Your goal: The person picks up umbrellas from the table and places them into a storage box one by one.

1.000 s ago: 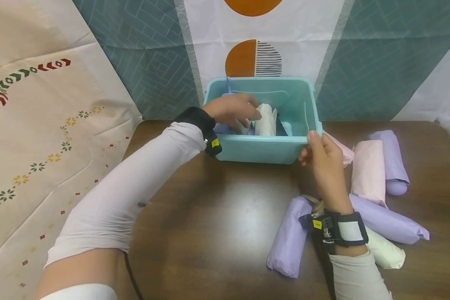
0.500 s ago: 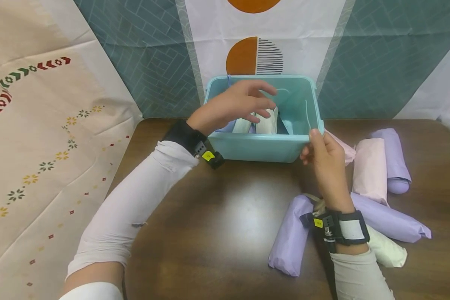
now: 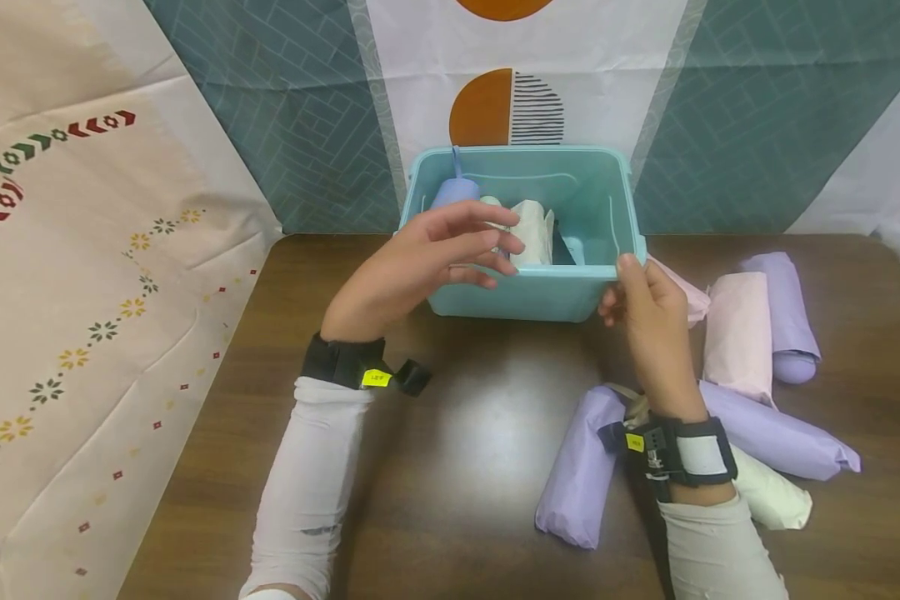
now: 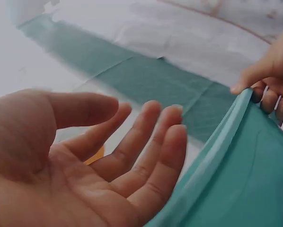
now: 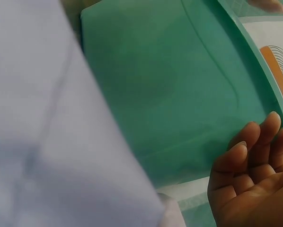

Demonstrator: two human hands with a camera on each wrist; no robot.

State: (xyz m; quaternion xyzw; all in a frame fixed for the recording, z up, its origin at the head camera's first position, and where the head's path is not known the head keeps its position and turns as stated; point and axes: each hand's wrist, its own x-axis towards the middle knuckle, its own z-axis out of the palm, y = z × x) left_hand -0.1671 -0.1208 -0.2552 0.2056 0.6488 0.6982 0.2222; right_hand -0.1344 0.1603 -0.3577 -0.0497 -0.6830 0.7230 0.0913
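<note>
A turquoise plastic bin (image 3: 517, 293) stands at the back of the table. My left hand (image 3: 401, 271) hovers over its front left rim, fingers spread and slightly bent, holding nothing. In the left wrist view the palm of that hand (image 4: 99, 189) faces up, bare. With thumb and fingers, my right hand (image 3: 652, 333) pinches the bin's front right corner; the right wrist view shows its curled fingers at the bin wall (image 5: 155, 85). Inside the bin lie a blue-lavender roll with a strap (image 3: 457, 192) and a white wrapped roll (image 3: 528, 233); my left hand partly hides the contents.
Right of the bin lie pink (image 3: 738, 337), lavender (image 3: 780, 304) and pale green (image 3: 772, 492) wrapped rolls. Another lavender roll (image 3: 581, 467) lies beside my right wrist. A patterned cloth (image 3: 540, 50) hangs behind the bin. A blurred pale surface (image 5: 61, 132) fills the right wrist view's left side.
My left hand has lifted out of the bin, then drawn back towards me and left to its front rim. The right hand keeps its hold on the bin's corner.
</note>
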